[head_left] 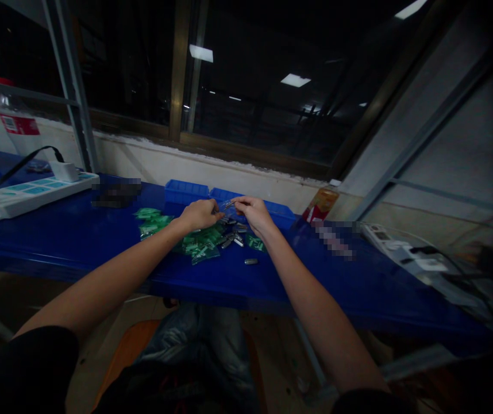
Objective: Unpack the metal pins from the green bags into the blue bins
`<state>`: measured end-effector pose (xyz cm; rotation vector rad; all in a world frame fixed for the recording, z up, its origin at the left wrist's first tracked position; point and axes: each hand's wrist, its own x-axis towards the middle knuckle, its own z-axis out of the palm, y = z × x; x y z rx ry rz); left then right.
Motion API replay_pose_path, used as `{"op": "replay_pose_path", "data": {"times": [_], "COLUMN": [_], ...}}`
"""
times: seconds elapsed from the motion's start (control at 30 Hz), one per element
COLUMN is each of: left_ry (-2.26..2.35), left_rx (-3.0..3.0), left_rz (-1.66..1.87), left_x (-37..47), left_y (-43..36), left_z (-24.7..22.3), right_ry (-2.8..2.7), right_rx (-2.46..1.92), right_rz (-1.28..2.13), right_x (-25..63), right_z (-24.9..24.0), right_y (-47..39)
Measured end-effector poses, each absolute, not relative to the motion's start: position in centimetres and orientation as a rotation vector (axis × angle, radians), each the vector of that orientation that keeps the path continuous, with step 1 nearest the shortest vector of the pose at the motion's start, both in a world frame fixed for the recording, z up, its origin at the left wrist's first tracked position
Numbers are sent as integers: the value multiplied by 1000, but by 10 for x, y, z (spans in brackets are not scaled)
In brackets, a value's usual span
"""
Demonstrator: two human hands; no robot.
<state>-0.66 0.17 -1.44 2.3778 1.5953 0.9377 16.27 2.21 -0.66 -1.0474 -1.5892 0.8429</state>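
Both hands are close together above the middle of the blue table. My left hand is closed, its fingertips pinching what looks like a small clear plastic bag. Beside it, my right hand is closed in a pinch on a small metal cylinder near the bag; whether the cylinder touches the bag I cannot tell. Below the hands lies a loose heap of shiny metal cylinders, with one cylinder apart at the front. Several green packets are piled under my left forearm, and another green packet lies by my right wrist.
Blue bins stand behind the hands against the wall. To the left are a white power strip and a bottle with a red cap. An orange and red carton and another power strip are to the right.
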Motion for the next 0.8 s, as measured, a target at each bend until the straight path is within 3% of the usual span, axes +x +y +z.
{"op": "replay_pose_path", "data": {"times": [0.57,0.8], "left_ry": [1488,1135], "left_rx": [2263,2080], "left_rz": [1168,1193], "left_x": [-6,-3], "left_y": [6,10], "left_z": [-7,-9], "right_ry": [-1628,-1529], "right_rx": [-1025,-1003], "right_rz": [770,697], "right_x": [153,153], "right_z": [-4,1], "right_y": [11,10]}}
